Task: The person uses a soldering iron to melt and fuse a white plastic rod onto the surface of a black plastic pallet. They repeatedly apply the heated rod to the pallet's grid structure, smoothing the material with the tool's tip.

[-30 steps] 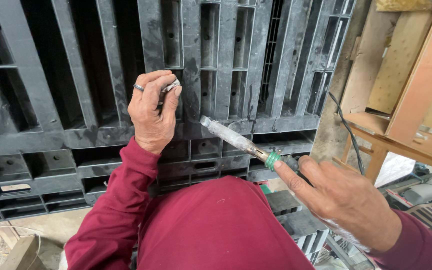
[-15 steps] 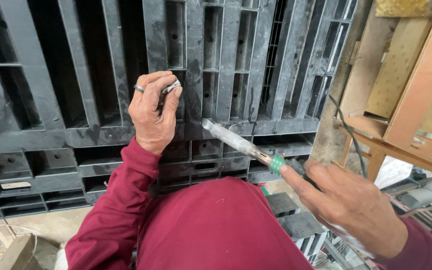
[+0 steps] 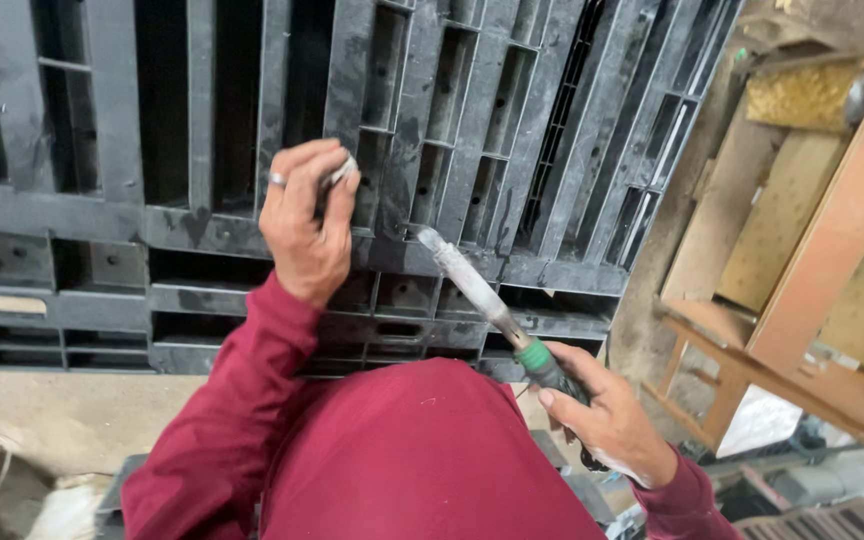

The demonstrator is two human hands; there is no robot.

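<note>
Our right hand (image 3: 602, 415) grips a long tool (image 3: 477, 295) angled up-left, its tip nearly meeting what looks like a small strip pinched in our left hand (image 3: 304, 225) against the black pallet (image 3: 512, 120).

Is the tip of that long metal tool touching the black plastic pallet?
Yes, the tool's tip rests against a rib of the black pallet, held by the right hand.

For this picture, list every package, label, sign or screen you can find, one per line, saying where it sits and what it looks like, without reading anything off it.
No packages, signs or screens show.
Possible label: a small pale rectangular strip on the black plastic pallet, lower left edge, left of the left hand; too small to be sure.
Green band: around the metal tool by the right hand; a collar, not a label.
</note>
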